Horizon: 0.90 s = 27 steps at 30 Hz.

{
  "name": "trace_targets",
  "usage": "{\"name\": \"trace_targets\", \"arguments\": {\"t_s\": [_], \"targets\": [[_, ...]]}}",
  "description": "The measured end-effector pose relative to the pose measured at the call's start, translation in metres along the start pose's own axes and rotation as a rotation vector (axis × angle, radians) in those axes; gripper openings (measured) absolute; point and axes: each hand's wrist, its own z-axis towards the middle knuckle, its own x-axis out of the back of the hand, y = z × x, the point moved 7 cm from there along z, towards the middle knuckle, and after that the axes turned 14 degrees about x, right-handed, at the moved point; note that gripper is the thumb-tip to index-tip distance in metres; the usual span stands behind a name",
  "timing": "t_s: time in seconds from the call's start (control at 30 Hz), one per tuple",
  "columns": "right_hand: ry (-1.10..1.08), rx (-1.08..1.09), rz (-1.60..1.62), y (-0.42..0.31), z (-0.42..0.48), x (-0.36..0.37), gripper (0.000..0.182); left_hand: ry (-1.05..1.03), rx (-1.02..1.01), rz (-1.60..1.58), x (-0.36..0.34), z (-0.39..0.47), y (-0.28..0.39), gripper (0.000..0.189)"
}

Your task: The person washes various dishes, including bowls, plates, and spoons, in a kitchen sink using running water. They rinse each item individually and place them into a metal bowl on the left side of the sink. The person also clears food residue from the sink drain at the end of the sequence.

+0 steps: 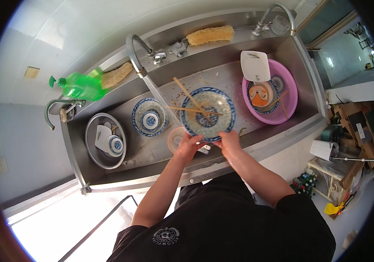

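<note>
Both my left hand and my right hand grip the near rim of a blue-patterned bowl, held above the sink. Wooden chopsticks lie crossed in it. Water runs from the middle faucet just left of the bowl. Under my left hand, partly hidden, a pink-rimmed bowl sits on the sink floor, with white-handled utensils beside it. Farther left stands a blue-patterned bowl with a smaller dish inside.
A steel basin with dishes is at the sink's left end. A pink basin with dishes, chopsticks and a white plate is at the right. Loofahs and a green soap bottle are along the back ledge.
</note>
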Motion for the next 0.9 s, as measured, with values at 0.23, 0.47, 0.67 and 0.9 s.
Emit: {"name": "trace_targets", "arguments": {"t_s": [0.23, 0.47, 0.67, 0.9], "targets": [[-0.271, -0.064, -0.145, 0.016, -0.029, -0.047, 0.031, 0.074, -0.108, -0.189, 0.057, -0.011, 0.013, 0.06], [-0.226, 1.172, -1.057, -0.103, -0.042, -0.081, 0.04, 0.123, -0.094, -0.113, 0.086, -0.023, 0.018, 0.057], [-0.624, 0.96, -1.507, -0.054, -0.026, -0.158, 0.034, 0.068, -0.048, -0.083, 0.105, -0.009, 0.002, 0.054], [-0.612, 1.031, -1.518, -0.019, 0.008, -0.164, 0.017, 0.148, 0.02, -0.13, 0.083, -0.035, 0.018, 0.055]]}}
